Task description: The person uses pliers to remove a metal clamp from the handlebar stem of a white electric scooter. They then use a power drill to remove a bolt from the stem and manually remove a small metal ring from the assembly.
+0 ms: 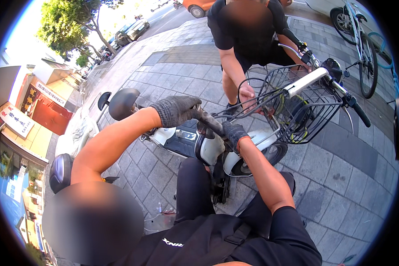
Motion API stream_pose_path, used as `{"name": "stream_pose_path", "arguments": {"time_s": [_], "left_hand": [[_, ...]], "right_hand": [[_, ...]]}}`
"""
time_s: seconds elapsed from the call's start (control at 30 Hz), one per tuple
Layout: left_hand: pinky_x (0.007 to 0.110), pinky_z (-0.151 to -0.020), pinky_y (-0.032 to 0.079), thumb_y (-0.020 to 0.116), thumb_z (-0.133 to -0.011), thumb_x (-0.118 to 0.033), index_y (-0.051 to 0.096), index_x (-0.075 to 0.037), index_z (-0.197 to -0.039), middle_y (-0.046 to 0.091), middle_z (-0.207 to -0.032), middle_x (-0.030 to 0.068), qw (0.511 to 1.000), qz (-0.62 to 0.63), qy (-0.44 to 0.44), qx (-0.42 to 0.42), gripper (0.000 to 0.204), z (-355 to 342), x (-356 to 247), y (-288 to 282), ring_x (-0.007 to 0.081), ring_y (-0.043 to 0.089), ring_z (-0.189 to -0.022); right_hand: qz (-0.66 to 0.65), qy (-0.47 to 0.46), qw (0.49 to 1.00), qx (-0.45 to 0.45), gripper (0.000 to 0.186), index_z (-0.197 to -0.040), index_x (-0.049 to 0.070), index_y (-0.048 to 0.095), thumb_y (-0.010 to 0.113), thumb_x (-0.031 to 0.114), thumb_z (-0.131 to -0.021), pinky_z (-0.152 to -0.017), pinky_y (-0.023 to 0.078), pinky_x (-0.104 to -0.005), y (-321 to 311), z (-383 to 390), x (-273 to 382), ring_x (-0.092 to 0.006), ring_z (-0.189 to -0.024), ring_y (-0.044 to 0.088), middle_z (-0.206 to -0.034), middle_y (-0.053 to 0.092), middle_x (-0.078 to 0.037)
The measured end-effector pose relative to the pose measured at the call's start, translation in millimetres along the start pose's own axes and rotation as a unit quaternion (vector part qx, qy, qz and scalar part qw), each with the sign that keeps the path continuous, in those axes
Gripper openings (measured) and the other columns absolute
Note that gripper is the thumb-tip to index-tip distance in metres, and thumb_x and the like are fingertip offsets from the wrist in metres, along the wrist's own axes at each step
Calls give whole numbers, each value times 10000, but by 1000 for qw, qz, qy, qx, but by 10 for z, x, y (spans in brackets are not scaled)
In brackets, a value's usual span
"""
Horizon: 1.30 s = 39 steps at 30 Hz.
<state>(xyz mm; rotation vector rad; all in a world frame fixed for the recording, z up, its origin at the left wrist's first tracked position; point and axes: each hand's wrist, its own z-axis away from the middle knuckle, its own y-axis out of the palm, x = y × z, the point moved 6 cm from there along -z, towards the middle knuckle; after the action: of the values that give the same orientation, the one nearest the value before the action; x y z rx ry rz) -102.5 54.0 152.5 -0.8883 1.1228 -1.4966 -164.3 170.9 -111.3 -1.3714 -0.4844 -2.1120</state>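
Both my hands wear dark grey knit gloves. My left hand has its fingers closed near the upper end of a dark metal tube. Farther down, my right hand wraps round the same tube. The tube rises at a slant from the front of a small white electric scooter. Just right of my hands, a black wire basket with a handlebar above it sits tilted, and cables run from it toward the tube. A co-worker's bare hand is at these cables; their other hand is near the handlebar.
The co-worker crouches across from me. The scooter's saddle and black footboard lie to the left, its front wheel below the basket. Bicycles stand at far right on grey paving. A transparent item lies by my knee.
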Motion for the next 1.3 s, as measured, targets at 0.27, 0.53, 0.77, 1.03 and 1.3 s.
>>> {"name": "stream_pose_path", "arguments": {"time_s": [0.27,0.53,0.77,1.03,1.3], "left_hand": [[479,-917,561,457,-1064,-338,672,-63,-1260,730,-1140,218,982,-29,-184,13,401,-194,161,239,399,719,-1026],[490,-845,578,569,-1025,-387,670,-75,-1233,721,-1077,199,992,-116,34,-23,388,-78,-222,-95,383,721,-998],[467,-716,581,652,-980,-449,706,-76,-1109,710,-886,156,977,-163,132,-48,399,-160,-45,15,366,721,-810],[429,-806,577,687,-929,-506,760,-31,-1045,755,-913,191,974,48,-129,-178,494,-103,72,134,341,746,-892],[484,-824,559,591,-966,-623,723,-11,-1064,730,-947,256,975,-3,-188,-120,635,-143,-5,113,421,720,-960]], "right_hand": [[-106,130,985,30,478,-1079,11,703,516,436,-967,-641,545,-437,128,108,-45,-278,-785,686,-967,705,-189],[50,16,997,61,447,-1147,22,688,440,373,-1025,-681,567,-447,31,-91,-78,-285,-833,704,-1037,720,-188],[71,6,997,30,364,-1116,40,700,509,332,-1014,-724,592,-457,32,126,121,-316,-867,731,-1046,732,-198],[182,-30,982,42,241,-1100,66,707,684,218,-914,-698,580,-467,55,14,66,-342,-848,740,-1005,745,-210],[65,15,998,21,365,-1077,54,719,529,347,-973,-714,558,-470,-15,-28,10,-323,-855,728,-997,736,-192]]}}
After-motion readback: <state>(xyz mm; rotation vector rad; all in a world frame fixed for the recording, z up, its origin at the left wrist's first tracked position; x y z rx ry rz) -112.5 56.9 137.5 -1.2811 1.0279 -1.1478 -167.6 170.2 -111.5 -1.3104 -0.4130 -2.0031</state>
